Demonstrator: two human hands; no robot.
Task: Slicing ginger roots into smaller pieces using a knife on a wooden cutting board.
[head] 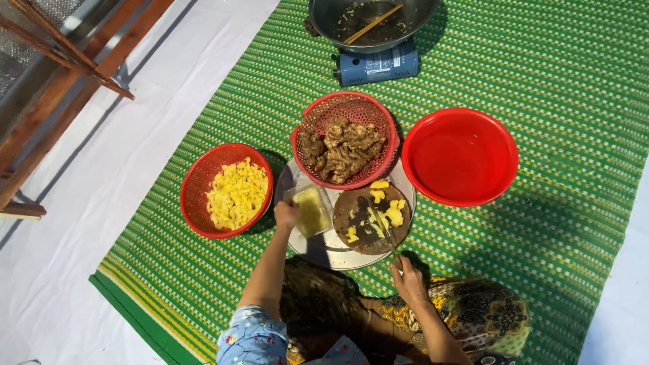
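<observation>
My left hand (286, 214) grips the edge of a small clear container (310, 210) with yellow ginger bits in it, resting on a round metal tray (318, 249). My right hand (407, 279) holds a knife (387, 236) whose blade lies across the round wooden chopping board (362, 236). Yellow peeled ginger pieces (394, 215) sit on the board. A red basket (316, 122) of unpeeled ginger roots (343, 150) stands just behind the board. To the left, a red basket (195, 196) holds chopped yellow ginger (236, 194).
A red plastic basin (460, 157) stands at the right of the green woven mat (541, 81). A blue portable gas stove (376, 65) with a dark wok (368, 20) and chopsticks is at the back. Wooden frame (54, 61) at far left on white sheet.
</observation>
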